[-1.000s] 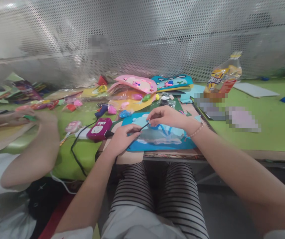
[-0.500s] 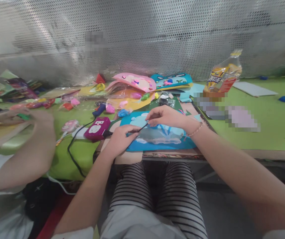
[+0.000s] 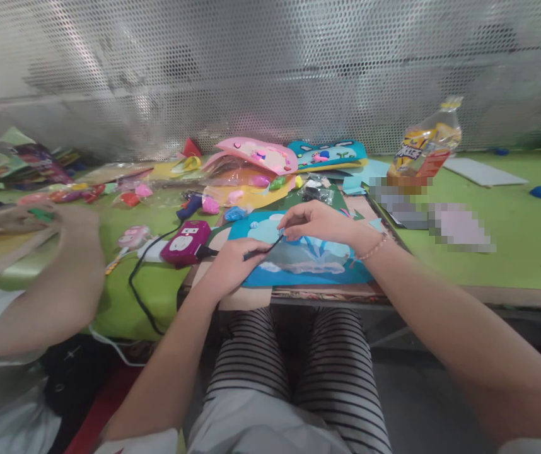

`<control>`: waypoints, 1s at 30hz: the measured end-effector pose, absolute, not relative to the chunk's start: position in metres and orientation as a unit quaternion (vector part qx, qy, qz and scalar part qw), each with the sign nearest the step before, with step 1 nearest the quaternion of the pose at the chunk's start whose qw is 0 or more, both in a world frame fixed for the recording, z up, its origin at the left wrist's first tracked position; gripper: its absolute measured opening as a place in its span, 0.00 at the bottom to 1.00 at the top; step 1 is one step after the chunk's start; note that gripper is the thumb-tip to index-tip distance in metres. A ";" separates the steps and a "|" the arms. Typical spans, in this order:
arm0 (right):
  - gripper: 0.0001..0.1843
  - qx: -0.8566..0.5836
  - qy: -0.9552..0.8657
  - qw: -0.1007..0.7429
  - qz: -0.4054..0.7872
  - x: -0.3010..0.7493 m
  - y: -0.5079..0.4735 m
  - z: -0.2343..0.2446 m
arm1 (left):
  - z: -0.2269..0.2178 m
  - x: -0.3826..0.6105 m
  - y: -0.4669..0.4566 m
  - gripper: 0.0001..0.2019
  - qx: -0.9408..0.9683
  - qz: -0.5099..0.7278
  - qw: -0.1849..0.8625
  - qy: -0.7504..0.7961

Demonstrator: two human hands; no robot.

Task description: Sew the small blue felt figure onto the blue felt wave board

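Observation:
A thin black strand [image 3: 277,241] stretches between my two hands. My left hand [image 3: 233,266] pinches its lower end, with the wrist near the table's front edge. My right hand [image 3: 316,222], wearing a beaded bracelet, grips the upper end between thumb and fingertips. Whether the strand is clay or cord, I cannot tell. Beneath both hands lies a blue craft sheet [image 3: 294,277] with a pale blue picture on it, partly covered by them. Just left of my left hand sits a magenta box [image 3: 188,242] with a black cable plugged into it.
Behind the sheet are a pink craft piece [image 3: 256,154], a teal one [image 3: 334,154] and several clay lumps. An orange-labelled bag [image 3: 424,148] stands at the right, near a white board [image 3: 483,171]. On the left, another person's arm [image 3: 62,271] rests over the table.
The strand shows slightly more between my hands, and my right hand has shifted a little to the right. The camera view has moved slightly.

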State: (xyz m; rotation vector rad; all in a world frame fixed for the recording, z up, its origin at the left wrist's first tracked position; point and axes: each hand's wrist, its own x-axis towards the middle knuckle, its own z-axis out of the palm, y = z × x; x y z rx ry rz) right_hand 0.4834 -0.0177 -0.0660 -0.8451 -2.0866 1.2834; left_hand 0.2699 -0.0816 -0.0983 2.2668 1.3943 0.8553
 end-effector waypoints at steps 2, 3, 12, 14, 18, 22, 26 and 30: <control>0.08 -0.314 -0.774 0.271 0.478 0.483 -0.018 -0.066 | -0.099 0.270 -0.081 0.11 0.799 0.303 0.170 0.491; 0.08 -0.313 -0.775 0.271 0.477 0.484 -0.018 -0.065 | -0.099 0.270 -0.081 0.11 0.798 0.303 0.172 0.492; 0.09 -0.309 -0.783 0.252 0.478 0.488 -0.019 -0.062 | -0.098 0.269 -0.083 0.12 0.782 0.317 0.213 0.493; 0.09 -0.307 -0.788 0.244 0.474 0.489 -0.018 -0.062 | -0.097 0.270 -0.084 0.12 0.782 0.317 0.219 0.490; 0.09 -0.295 -0.797 0.232 0.474 0.490 -0.016 -0.065 | -0.095 0.269 -0.082 0.14 0.776 0.355 0.182 0.489; 0.09 -0.307 -0.789 0.225 0.482 0.489 -0.016 -0.067 | -0.096 0.260 -0.085 0.14 0.771 0.401 0.078 0.489; 0.09 -0.303 -0.795 0.216 0.479 0.488 -0.017 -0.066 | -0.101 0.252 -0.103 0.15 0.821 0.340 0.004 0.458; 0.09 -0.304 -0.793 0.221 0.479 0.488 -0.017 -0.066 | -0.105 0.256 -0.122 0.15 0.839 0.287 -0.045 0.461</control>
